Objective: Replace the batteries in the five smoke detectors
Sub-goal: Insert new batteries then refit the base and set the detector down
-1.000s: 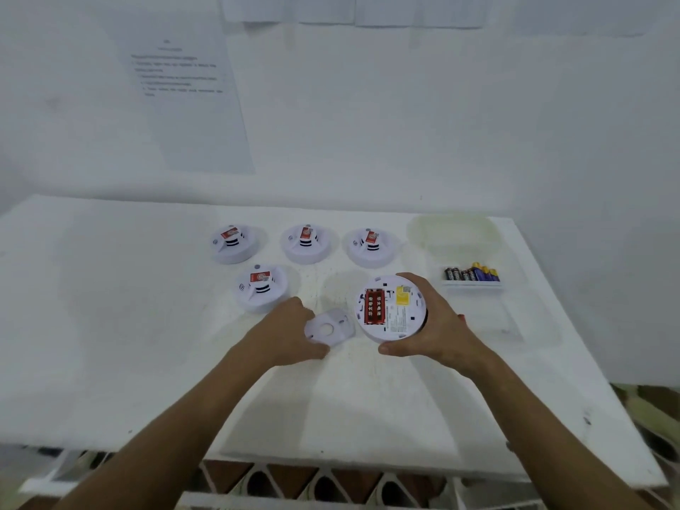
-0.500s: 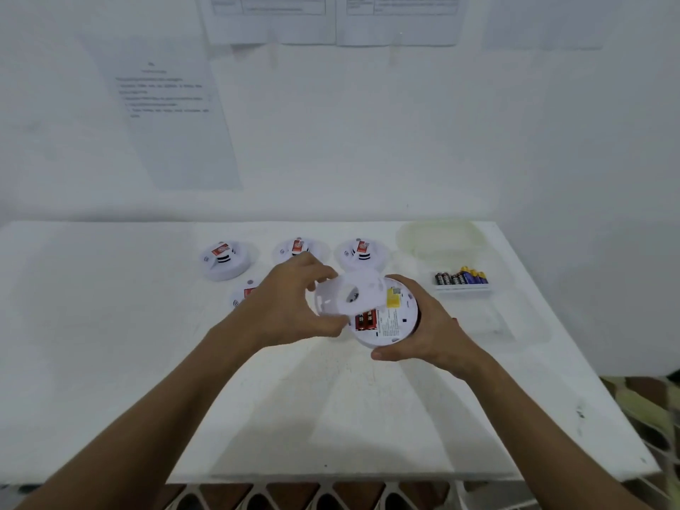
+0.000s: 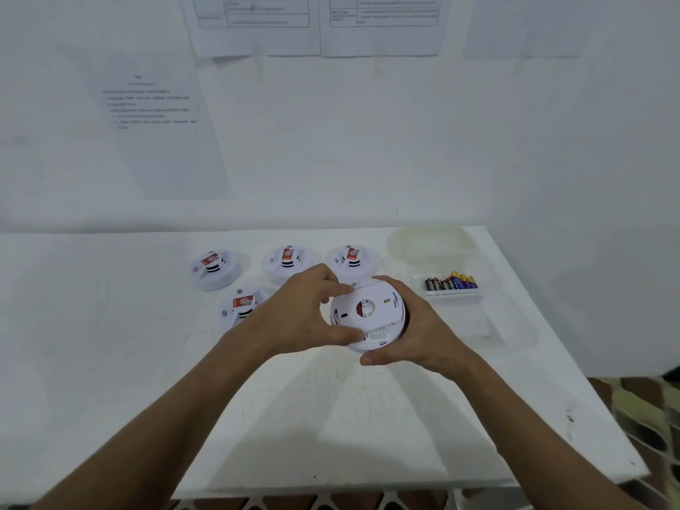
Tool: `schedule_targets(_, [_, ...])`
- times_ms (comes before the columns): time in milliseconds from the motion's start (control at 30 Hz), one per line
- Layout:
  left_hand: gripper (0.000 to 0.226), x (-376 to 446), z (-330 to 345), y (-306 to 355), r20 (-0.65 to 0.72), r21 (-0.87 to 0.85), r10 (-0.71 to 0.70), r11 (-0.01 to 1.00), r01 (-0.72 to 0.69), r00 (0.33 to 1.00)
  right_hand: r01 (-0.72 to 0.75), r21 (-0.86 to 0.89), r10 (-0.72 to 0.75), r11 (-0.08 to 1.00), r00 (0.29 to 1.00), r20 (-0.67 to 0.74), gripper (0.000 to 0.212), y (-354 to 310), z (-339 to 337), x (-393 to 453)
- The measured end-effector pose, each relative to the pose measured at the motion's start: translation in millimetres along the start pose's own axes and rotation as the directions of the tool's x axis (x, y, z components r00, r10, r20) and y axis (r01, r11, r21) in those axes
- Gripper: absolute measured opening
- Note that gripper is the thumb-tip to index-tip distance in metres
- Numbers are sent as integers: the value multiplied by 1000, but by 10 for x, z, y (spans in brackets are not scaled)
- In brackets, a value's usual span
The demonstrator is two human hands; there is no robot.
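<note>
White plastic dominates the scene: a round smoke detector (image 3: 368, 318) is held above the tabletop (image 3: 331, 417), its back turned up toward the camera. A white mounting plate (image 3: 362, 307) with a round central hole is laid against that back, and red is seen through the hole. A small printed label is visible at the detector's near edge.

The detector's right side and underside are cupped by the right hand (image 3: 415, 336), whose fingers are curled round the rim, the thumb lying along the near edge. The plate's left edge is pinched by the left hand (image 3: 301, 314), its fingers (image 3: 331, 285) bent over the far rim and the thumb pressed at the near rim.

Four more smoke detectors are set face up on the tabletop beyond the hands: a far left detector (image 3: 213, 270), a far middle detector (image 3: 289, 261) and a far right detector (image 3: 351, 259) in a row, and a near left detector (image 3: 239, 307) just beside the left wrist, partly hidden by it. Each carries a red tag.

To the right, a clear plastic container (image 3: 434, 241) stands open, with a row of AA batteries (image 3: 450, 282), some black and red, some purple and yellow, lined up at its front. Printed sheets (image 3: 316, 23) are fixed to the white wall.
</note>
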State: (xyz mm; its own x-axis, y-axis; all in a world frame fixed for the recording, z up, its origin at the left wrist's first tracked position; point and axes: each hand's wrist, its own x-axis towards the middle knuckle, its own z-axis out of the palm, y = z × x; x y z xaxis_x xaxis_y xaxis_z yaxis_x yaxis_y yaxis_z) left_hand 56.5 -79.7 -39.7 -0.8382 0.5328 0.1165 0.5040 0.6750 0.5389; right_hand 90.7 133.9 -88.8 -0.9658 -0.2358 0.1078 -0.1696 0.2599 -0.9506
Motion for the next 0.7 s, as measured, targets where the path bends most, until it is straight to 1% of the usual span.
schedule_targets(133, [76,17,11,28,30,27,-35,999,34,999,-4,-10,4,1000,1000,10,94,15,-10,7])
schedule_targets(267, [78,38,-1,37,85,-58,-80,995,85,993,-1,1,1,1000,1000,2,94,-9,-31,22])
schedule_targets(367, [78,15,-11,39,112,-36,-87,995,91,990,11,-17,-11,1000,1000,21,92,-38,-26,26])
schedule_targets(467, [69,3,-66,76,147,-45,-80,995,87,986,23,-38,-21,999,999,44,89,-67,-6,25])
schedule_targets(533, [61,9,-101,83,167,-24,-54,998,58,984,29,-42,-27,999,998,55,89,-82,0,32])
schedule_targets(700, [34,-15,-145,58,210,4,21,1000,-22,977,26,-22,-24,999,995,101,89,-109,-35,43])
